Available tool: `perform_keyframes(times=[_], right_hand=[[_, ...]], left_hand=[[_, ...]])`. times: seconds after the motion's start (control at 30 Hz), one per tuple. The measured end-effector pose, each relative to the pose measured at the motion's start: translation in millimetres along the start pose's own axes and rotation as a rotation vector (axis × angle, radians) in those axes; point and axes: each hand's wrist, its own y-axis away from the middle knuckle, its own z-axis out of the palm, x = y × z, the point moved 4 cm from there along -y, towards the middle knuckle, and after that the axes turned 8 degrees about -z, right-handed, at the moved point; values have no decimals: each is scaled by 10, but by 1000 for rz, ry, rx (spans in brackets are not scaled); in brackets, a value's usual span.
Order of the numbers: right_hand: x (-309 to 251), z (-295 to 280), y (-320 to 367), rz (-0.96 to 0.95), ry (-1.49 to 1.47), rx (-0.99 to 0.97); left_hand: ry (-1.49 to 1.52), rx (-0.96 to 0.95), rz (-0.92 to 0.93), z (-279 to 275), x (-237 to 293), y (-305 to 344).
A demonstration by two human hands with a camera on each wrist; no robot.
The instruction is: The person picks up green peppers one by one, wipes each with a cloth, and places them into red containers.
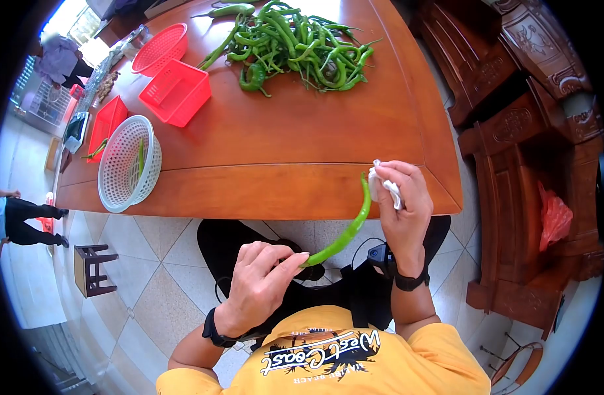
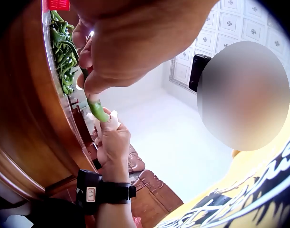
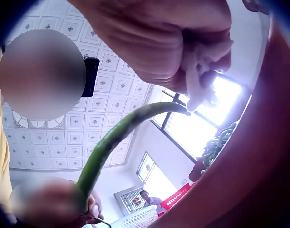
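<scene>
A long, curved green chili pepper (image 1: pixel 343 241) spans the gap between the two hands, in front of the table edge. My left hand (image 1: pixel 259 280) pinches it by one end between thumb and fingers. Crumpled in the fingers of my right hand (image 1: pixel 408 204) is a white cloth or tissue (image 1: pixel 393 193), right beside the pepper's thin tip. The right wrist view shows the pepper (image 3: pixel 109 140) bending up to its tip, just below the white cloth (image 3: pixel 195 83). From the left wrist, part of the pepper (image 2: pixel 96 110) shows between the hands.
Many green chili peppers (image 1: pixel 295 49) lie heaped on the wooden table (image 1: pixel 282 138). To the left stand a pale perforated basket (image 1: pixel 111 168) with a pepper inside and several red baskets (image 1: pixel 177 99). Carved wooden chairs (image 1: pixel 506 151) line the right; a stool (image 1: pixel 91 270) and other people are leftward.
</scene>
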Motion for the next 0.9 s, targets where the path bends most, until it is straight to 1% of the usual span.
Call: perform_keyframes(times=[0.13, 0.27, 0.3, 0.4, 0.43, 0.6, 0.63, 0.67, 0.77, 0.87, 0.9], right_hand=[[40, -86, 0, 22, 30, 60], [-101, -139, 18, 12, -11, 147], [-141, -115, 32, -10, -55, 120], [-321, 0, 83, 1, -218, -28], [-378, 47, 101, -26, -227, -66], [-700, 229, 294, -50, -463, -273], [-754, 273, 332, -87, -531, -284], [-812, 306, 348, -63, -583, -275], [-823, 354, 417, -100, -581, -251], [-761, 265, 295, -105, -514, -195], [-730, 229, 262, -103, -469, -178]], left_hand=[[-5, 12, 18, -12, -1, -16], [-17, 34, 0, -3, -19, -26], [-16, 39, -2, 3, -16, -37], [-10, 56, 4, 11, 0, -73], [-8, 63, 8, 13, 7, -82], [-30, 105, -31, -2, -17, -100], [-32, 112, -37, -2, -33, -97], [-6, 125, -53, -4, -43, -95], [112, 143, -113, -11, -64, -92], [390, 68, -295, 2, -124, -36], [457, 18, -355, -21, -111, -40]])
